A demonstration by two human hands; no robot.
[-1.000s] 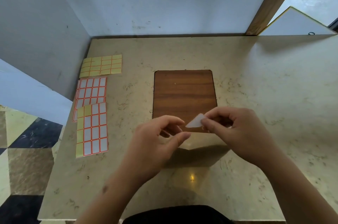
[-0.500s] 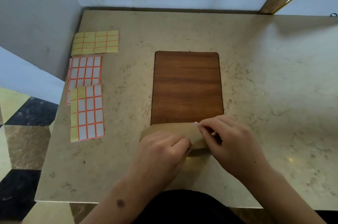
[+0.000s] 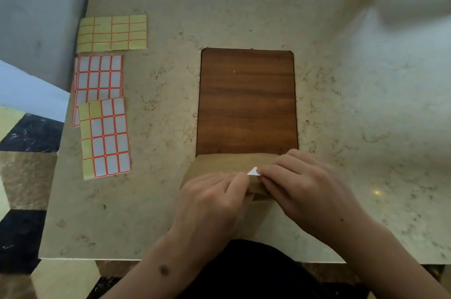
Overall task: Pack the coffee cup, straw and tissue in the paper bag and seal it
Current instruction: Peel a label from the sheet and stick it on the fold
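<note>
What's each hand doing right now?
Left hand: closed, pressing the folded brown paper bag.
Right hand: closed, pinching the small white sticker against the bag.

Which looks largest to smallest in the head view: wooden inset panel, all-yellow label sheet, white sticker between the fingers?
1. wooden inset panel
2. all-yellow label sheet
3. white sticker, only a small corner shows between the left hand and right hand.

Brown paper bag (image 3: 219, 164) flat at table's near edge, white sticker (image 3: 253, 172) on its fold.
</note>
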